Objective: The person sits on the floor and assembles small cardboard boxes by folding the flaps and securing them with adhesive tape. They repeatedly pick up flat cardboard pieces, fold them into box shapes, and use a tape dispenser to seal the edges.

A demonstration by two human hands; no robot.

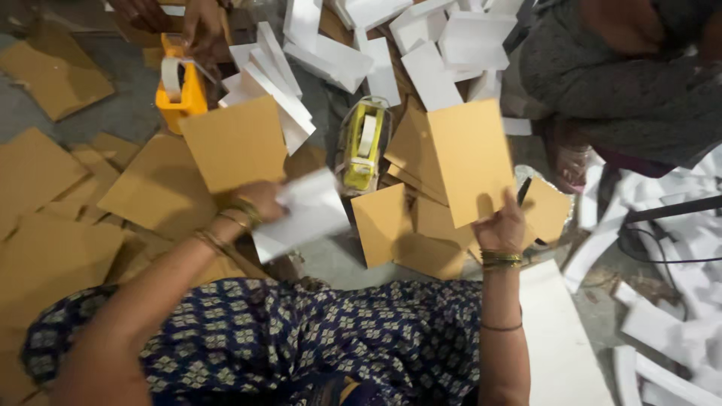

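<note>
While both arms are stretched forward over a patterned blue lap point(316, 338), the left hand point(259, 201) is closed around a white sheet point(308, 214), which sticks out to its right and is blurred. Gold bangles point(226, 225) are worn on that wrist. Just above this hand a brown card square point(235, 143) is seen, though whether it is also gripped cannot be told. The right hand point(500, 225) is closed on the lower edge of a tall brown card panel point(470, 158), which is held upright above it; bangles are worn on this wrist too. Between the two hands a yellow tape dispenser point(362, 146) lies on the floor, with smaller brown card pieces point(410, 225) stacked just beside the right hand. Beyond the hands a heap of white foam strips point(391, 45) is spread. Far to the left of the left hand, an orange tape dispenser point(180, 90) is touched by another person's hand point(203, 26). Loose brown card sheets point(45, 180) are scattered to the left. To the right of the right hand, a second person in grey clothing point(624, 83) is seated, and more white strips point(662, 323) lie near.
</note>
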